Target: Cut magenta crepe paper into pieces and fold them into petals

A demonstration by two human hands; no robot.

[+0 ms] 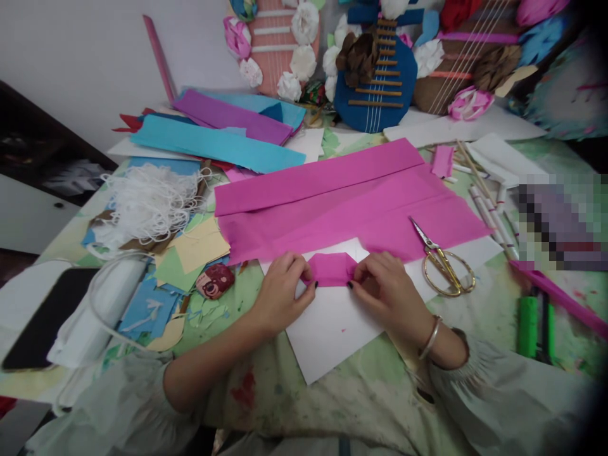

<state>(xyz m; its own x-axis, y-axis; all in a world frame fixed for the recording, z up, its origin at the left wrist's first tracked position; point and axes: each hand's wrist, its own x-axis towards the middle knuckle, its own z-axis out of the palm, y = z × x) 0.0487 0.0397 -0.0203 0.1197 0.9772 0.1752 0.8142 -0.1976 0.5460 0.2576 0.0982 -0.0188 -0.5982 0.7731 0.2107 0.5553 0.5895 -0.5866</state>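
A small folded piece of pink crepe paper (331,270) is stretched between my two hands, its upper corners slanting inward. My left hand (285,288) pinches its left end between thumb and fingers. At the right end, my right hand (387,285) grips it the same way. Under it lies a white paper sheet (316,354). Just beyond spreads a large pink crepe paper sheet (327,209), with a folded strip along its far side. Gold-handled scissors (444,263) rest to the right of my right hand, their blades pointing away from me.
White string (152,206) lies tangled at the left, near yellow paper scraps (194,250) and a black phone (50,316). Blue crepe paper (213,142) is stacked behind. A green-handled tool (527,326) lies at right. Paper instruments with flowers, including a blue one (349,104), lean against the wall.
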